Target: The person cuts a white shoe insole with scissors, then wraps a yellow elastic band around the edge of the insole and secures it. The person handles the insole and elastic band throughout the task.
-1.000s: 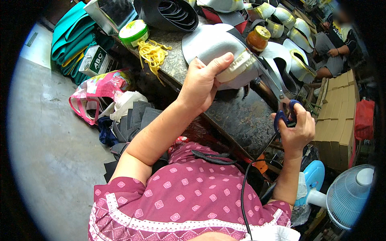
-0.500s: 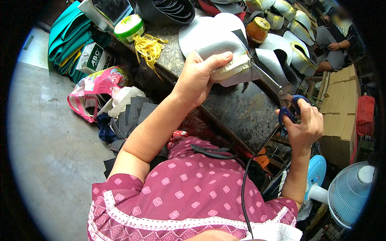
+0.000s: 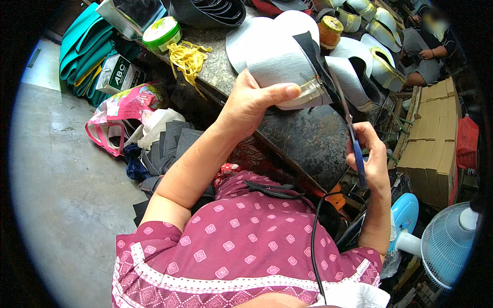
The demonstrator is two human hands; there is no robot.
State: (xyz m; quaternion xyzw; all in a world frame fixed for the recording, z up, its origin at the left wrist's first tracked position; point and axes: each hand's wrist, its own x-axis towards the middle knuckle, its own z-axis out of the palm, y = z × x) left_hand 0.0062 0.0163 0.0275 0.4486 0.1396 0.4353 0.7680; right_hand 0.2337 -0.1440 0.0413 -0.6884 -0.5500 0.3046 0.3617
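My left hand grips a pale grey, curved piece that looks like a shoe upper, with the thumb pressed along its lower edge. A black strip runs down its right side, and stitching shows near the thumb. My right hand is wrapped round the dark blue handles of a pair of scissors. The blades point up and to the left, beside the piece's right edge; whether they touch it I cannot tell. More pale grey uppers lie just behind the scissors.
The worn bench carries yellow laces, a green-lidded tub, an orange-brown jar and several glue-edged uppers. Cardboard and a fan stand at right. A cable crosses my front. Another person sits far right.
The scissors have turned from slanting across the upper's edge to a steeper angle beside it. My right hand has shifted left. The upper has tilted, showing more of its black strip and stitching.
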